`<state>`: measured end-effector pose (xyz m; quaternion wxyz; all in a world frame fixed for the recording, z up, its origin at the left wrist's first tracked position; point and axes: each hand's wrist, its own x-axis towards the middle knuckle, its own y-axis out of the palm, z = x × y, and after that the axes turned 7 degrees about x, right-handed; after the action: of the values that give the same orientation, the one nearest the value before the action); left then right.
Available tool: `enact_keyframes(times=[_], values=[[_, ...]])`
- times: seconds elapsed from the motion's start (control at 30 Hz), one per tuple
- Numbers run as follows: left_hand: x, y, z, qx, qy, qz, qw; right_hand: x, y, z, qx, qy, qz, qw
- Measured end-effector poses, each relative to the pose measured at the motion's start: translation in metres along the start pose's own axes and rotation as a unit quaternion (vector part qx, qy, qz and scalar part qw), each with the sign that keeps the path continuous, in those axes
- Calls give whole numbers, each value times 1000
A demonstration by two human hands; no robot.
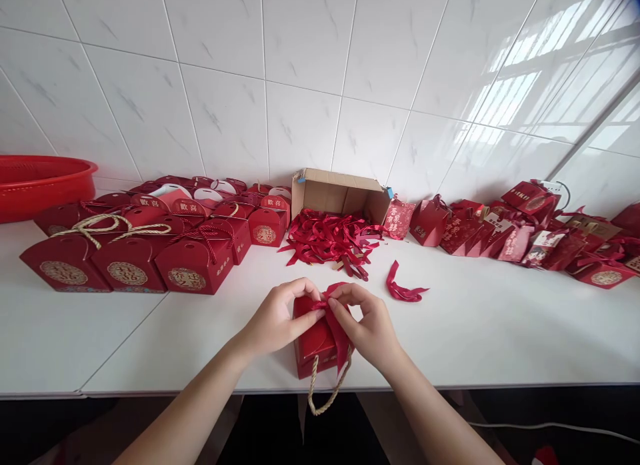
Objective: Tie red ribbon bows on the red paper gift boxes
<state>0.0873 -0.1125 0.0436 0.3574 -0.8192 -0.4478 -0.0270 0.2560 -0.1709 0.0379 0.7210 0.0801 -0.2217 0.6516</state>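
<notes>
A small red box point(313, 348) stands at the table's front edge, its beige rope handle point(320, 409) hanging over that edge. On top of the box, a red ribbon point(339, 332) is pinched from both sides. My left hand point(280, 315) grips the ribbon between thumb and fingers on the left. From the right, my right hand point(365, 322) pinches it too, the fingertips of both hands nearly touching. One tail of the ribbon hangs down the box's near side.
Behind lies a heap of red ribbons point(333, 242) before an open cardboard box point(340, 195). A loose ribbon point(403, 292) lies to the right. Red boxes point(187, 262) line the left, more point(513, 232) the right. A red basin point(45, 185) sits far left.
</notes>
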Motion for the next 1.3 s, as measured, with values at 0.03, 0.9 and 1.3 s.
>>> enact_keyframes(times=[0.03,0.9,1.3], values=[[0,1,1,3,-1,-13,1000,0,0,0,-15,-5,-3,1000],[2,8,0,-58,-45,-18,997,-4,-5,-2,100,156,52,981],[-9,10,1,21,-7,-45,999,-10,3,-7,159,146,-8,976]])
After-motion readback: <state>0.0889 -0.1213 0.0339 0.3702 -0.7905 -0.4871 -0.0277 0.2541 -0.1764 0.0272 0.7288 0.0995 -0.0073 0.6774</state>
